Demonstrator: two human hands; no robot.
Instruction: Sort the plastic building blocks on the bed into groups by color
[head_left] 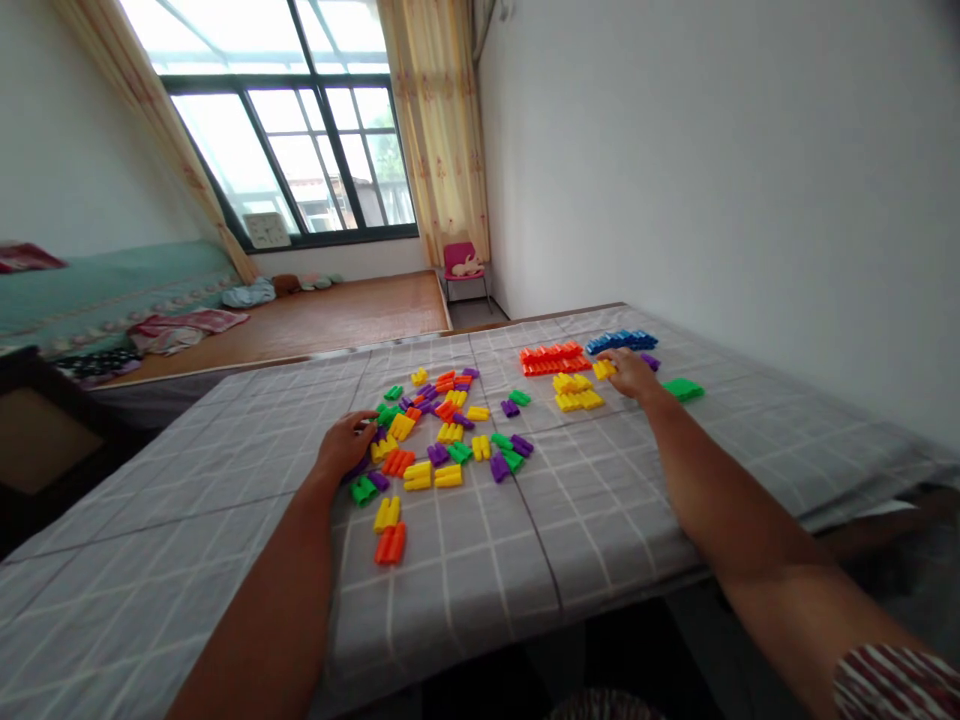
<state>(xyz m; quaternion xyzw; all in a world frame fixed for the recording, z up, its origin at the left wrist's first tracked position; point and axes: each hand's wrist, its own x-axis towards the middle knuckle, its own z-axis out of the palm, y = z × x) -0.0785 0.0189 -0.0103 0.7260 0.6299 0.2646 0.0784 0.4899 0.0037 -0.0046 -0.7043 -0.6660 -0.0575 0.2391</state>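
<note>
Pinches a yellow plastic toy block (604,370) just beside grouped yellow blocks (580,401), right hand (632,375) nearly closed. Looks light, stiff, slightly slick; best taken by opposite sides. Curls left hand (346,443) loosely at scattered blocks (450,433); cannot tell whether gripping any.

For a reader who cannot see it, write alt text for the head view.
A person's right hand holds a yellow block beside grouped yellow blocks, orange blocks and blue blocks. The left hand is at the left edge of scattered multicolored blocks on a gray checked cloth; a window stands beyond.
</note>
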